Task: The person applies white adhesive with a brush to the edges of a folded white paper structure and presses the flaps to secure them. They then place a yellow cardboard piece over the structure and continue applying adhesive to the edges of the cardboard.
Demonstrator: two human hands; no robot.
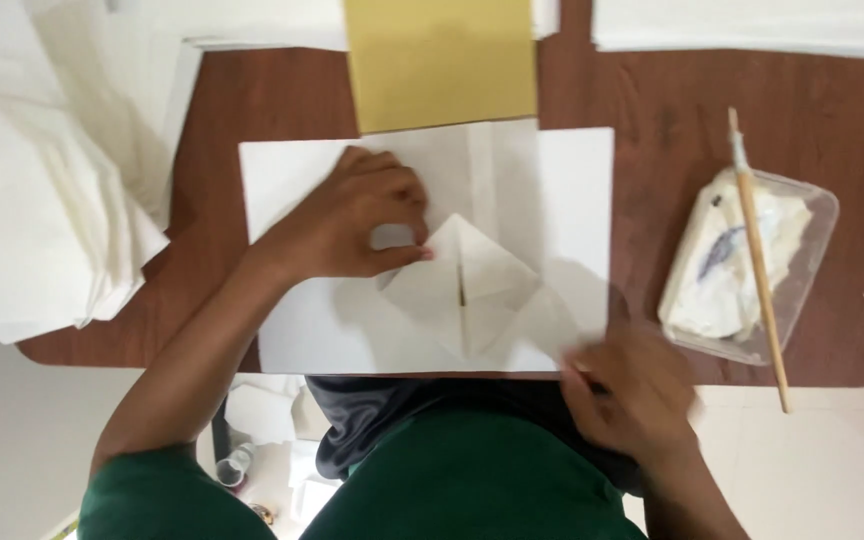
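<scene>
I see the left hand [357, 215], fingers curled together, pressing the folded white paper [462, 290] flat on the white sheet [572, 200] at the near edge of the surface [652, 100]. The right hand [632, 390] is blurred at the sheet's near right corner; I cannot tell its grip. A brush [760, 270] rests across a plastic tray [812, 230] by the right edge.

L hand [357, 220] reaches fwd on a bare forearm, palm down, fingers curled, thumb and fingertips pinched together in a tight grip. R hand [632, 390] sits nearer the body, blurred, back up, fingers bent; its grip can't be read.
</scene>
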